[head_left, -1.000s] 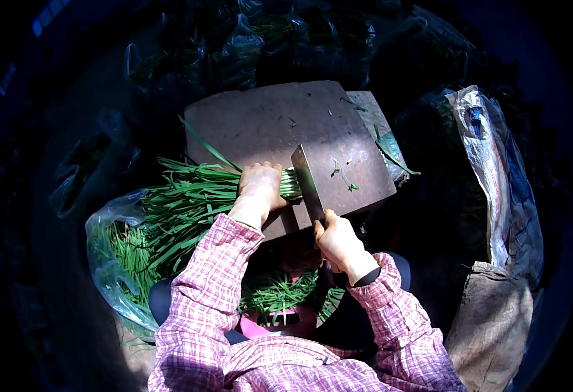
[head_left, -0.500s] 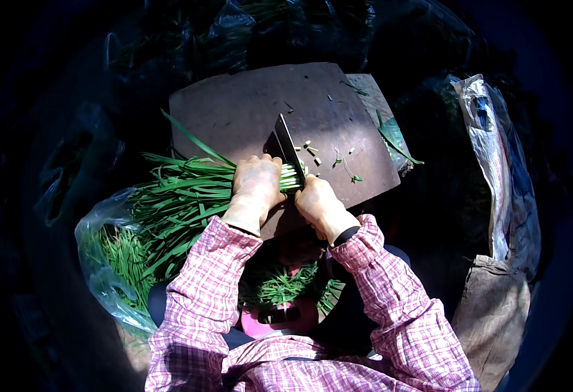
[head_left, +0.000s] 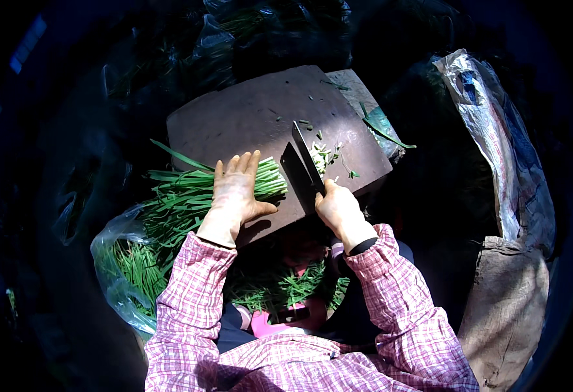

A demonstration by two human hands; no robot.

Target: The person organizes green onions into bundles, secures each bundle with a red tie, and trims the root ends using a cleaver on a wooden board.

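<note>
Knife (head_left: 307, 155) has shifted right, away from the cut ends of the green bundle (head_left: 185, 196); my right hand (head_left: 340, 210) grasps it. Left hand (head_left: 234, 189), now unclenched, rests spread atop the bundle, which overhangs the left edge of the board (head_left: 247, 117). Bare surface beyond; trimmings (head_left: 321, 157) right of the knife.

Pink-checked sleeves (head_left: 191, 297), dark wristband (head_left: 363, 246).

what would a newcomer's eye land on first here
Probably the thick bundle of green stalks at the board's left, with the left hand spread over it. Next, the dark blade of the knife in the right hand, with small pale pieces lying just right of it on the brown board.
</note>
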